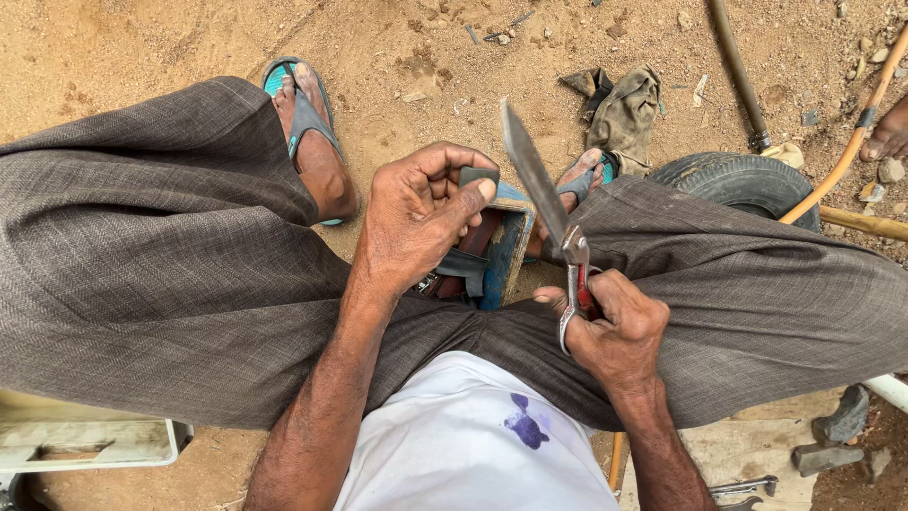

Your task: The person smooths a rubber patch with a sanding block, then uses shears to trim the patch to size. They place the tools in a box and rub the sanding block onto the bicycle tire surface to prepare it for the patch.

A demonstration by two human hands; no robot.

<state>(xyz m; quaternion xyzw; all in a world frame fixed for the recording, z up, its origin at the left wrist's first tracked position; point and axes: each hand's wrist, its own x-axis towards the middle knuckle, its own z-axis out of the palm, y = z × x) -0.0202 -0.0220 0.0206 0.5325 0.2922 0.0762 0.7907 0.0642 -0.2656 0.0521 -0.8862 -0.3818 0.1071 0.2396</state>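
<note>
My right hand (617,326) grips the red handles of large metal scissors (544,194), their long blades pointing up and away from me. My left hand (416,213) pinches a small dark grey strip of rubber or leather (478,178) between thumb and fingers, just left of the blades. Below the left hand a blue wooden box (508,248) with dark straps inside sits between my knees. My grey trousers and white shirt fill the lower view.
Sandy ground lies beyond my two feet in teal sandals (305,114). A crumpled rag (626,106), a small tyre (742,180), a hose (738,71) and a wooden stick (856,222) are at right. Another person's toes (889,137) show at the right edge. A pale tray (90,440) sits at lower left.
</note>
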